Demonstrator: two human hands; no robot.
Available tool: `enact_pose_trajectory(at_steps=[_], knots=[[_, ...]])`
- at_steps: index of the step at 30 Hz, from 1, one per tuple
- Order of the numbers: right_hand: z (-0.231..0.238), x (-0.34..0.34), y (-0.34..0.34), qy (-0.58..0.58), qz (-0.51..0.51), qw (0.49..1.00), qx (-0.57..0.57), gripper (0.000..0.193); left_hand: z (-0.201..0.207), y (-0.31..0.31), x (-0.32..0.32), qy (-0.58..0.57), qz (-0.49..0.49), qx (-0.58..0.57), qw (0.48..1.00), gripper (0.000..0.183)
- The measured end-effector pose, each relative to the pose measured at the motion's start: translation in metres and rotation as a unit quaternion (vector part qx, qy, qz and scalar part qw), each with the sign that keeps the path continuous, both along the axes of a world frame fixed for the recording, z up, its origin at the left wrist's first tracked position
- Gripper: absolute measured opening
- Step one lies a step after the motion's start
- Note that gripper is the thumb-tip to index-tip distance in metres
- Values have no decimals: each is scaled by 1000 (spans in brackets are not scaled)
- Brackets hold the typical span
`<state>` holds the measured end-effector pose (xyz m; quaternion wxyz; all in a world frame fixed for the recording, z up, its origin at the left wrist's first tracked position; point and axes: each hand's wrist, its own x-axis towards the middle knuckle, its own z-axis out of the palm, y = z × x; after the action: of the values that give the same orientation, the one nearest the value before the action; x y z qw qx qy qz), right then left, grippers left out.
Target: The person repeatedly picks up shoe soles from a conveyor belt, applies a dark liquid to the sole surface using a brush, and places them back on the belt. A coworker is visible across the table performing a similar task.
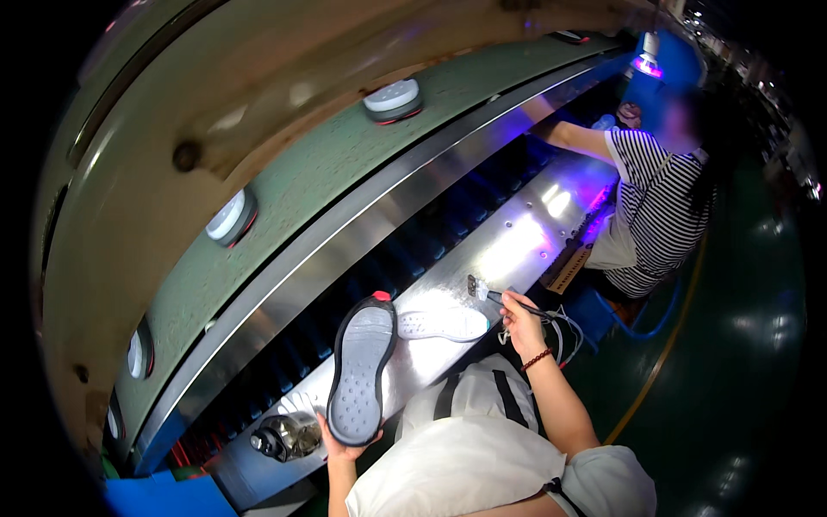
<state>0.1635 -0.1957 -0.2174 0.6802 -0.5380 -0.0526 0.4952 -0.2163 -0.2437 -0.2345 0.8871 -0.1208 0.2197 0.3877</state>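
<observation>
In my left hand is a dark grey shoe sole; the fingers grip its lower end. The sole stands tilted lengthwise, its dimpled inner face toward me and a red patch at its far tip. A white sole lies on the metal bench, just right of the grey one. My right hand is closed around the dark handle of a brush. The brush head is over the bench, beyond the white sole, and does not touch either sole. Thin cords hang beside the right hand.
A glass-like pot with a black top stands left of my left hand. Beyond the bench, a green conveyor belt carries several soles. A co-worker in a striped shirt sits at right, near a brown carton and a purple-lit lamp.
</observation>
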Motion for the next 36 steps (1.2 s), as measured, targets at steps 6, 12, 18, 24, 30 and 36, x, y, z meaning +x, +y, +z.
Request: enact_pose_trajectory(at_steps=[6,12,18,24,30,36], knots=[[-13,6,-29,24,-81,996,-1,16,17,82,15,82,-43,20,995,78],[-13,11,-52,13,-34,999,4,16,92,167,148,-66,-156,155,973,82],[-6,33,-61,9,2,1000,-2,18,210,241,330,-111,-186,248,944,80],[-4,54,-57,12,9,999,-30,17,246,343,505,-213,-77,182,957,118],[-3,84,-46,8,27,999,-22,13,220,234,491,70,-352,630,689,63],[-1,86,-32,-28,102,994,-5,13,200,249,298,491,-130,693,512,15]])
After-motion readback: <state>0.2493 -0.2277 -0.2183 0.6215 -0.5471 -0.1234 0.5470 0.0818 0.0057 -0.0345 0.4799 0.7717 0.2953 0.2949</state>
